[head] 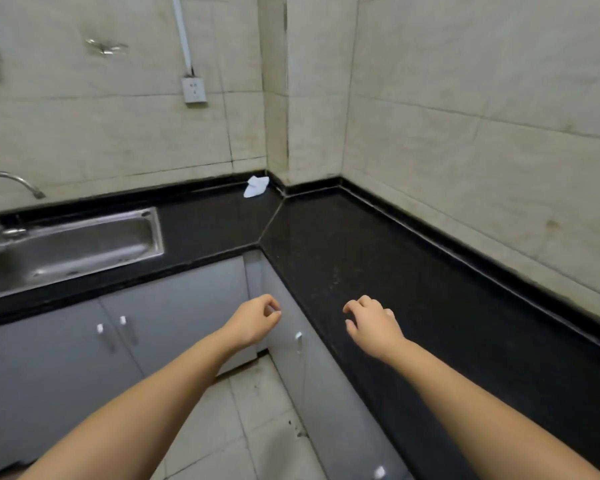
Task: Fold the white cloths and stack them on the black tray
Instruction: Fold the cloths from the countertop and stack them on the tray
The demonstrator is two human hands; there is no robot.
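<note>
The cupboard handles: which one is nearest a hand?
The handle on the cupboard door under the right-side counter, just below the left hand. The pair under the sink and the one at the bottom edge are farther.

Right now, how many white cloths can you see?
1. A crumpled white cloth lies on the black counter, far back in the corner by the wall, right of the sink. Others may be out of view; no tray shows.
</note>
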